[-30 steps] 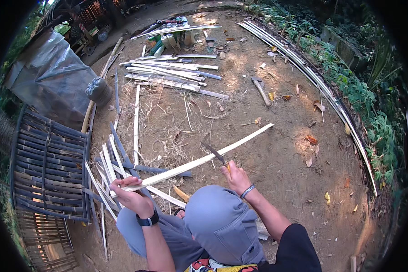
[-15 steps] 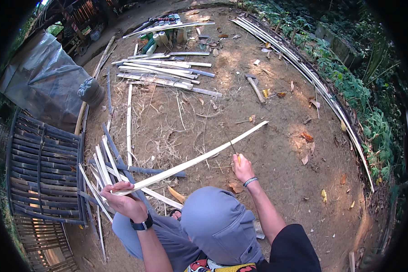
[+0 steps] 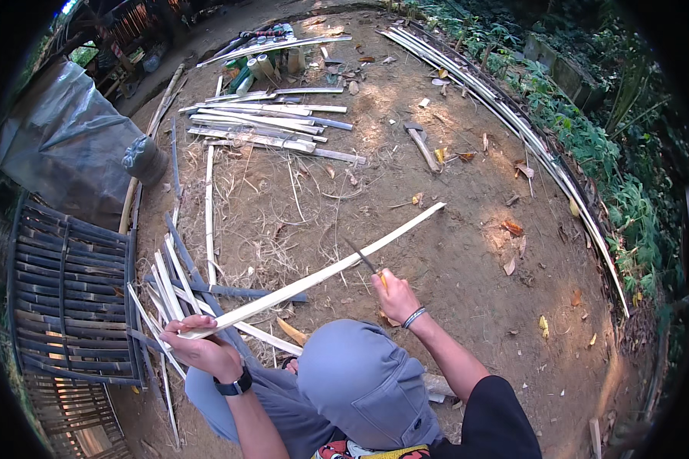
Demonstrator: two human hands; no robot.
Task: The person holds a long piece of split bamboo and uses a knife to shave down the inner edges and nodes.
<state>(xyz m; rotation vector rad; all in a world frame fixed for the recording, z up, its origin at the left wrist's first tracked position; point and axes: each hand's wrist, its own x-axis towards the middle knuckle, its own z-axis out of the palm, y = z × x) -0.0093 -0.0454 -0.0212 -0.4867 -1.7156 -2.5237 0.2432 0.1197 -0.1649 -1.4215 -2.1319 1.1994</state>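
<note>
A long pale bamboo strip (image 3: pixel 314 283) slants up to the right across my lap and out over the dirt. Its near end is gripped in my left hand (image 3: pixel 205 353), palm up, with a dark band on the wrist. My right hand (image 3: pixel 396 300) is closed around the yellow handle of a knife (image 3: pixel 362 256). The thin dark blade points up and left, crossing the strip beyond its middle. Beside my left hand lies a loose bunch of split strips (image 3: pixel 174 283). My knees show in grey trousers (image 3: pixel 367 375).
A pile of split bamboo (image 3: pixel 268 122) lies ahead, with curly shavings (image 3: pixel 268 245) nearer me. A hammer-like tool (image 3: pixel 422 147) rests on the ground. Long strips (image 3: pixel 513 115) line the planted right edge. To the left stand a dark bamboo rack (image 3: pixel 76 298) and plastic sheeting (image 3: pixel 69 145).
My right hand has drawn the knife left and slightly down toward me, and the blade now tilts further left. My left hand keeps its hold on the strip; the view has shifted slightly.
</note>
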